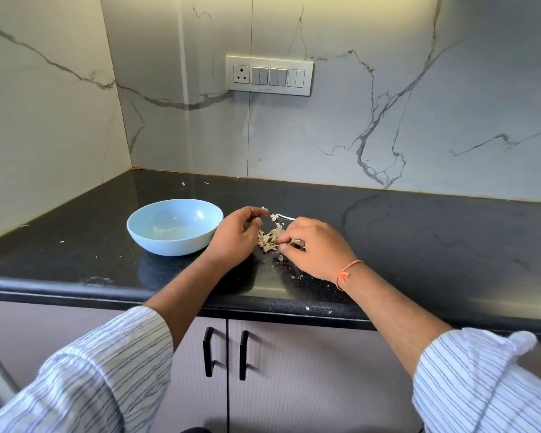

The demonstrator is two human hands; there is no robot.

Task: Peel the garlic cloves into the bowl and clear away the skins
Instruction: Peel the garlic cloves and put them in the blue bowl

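The blue bowl sat on the black counter, and the heap of garlic skins lay just right of it. The left hand curled loosely beside the heap; whether it held anything was unclear. The right hand pinched skins. Clearing seemed underway; gathering the scattered flakes came next.

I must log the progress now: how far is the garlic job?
Peeling looks done: pale peeled garlic lies in the blue bowl. In hand: the left hand and right hand gather the pile of skins beside the bowl. Left: carry the skins off and pick up the scattered flakes on the counter.
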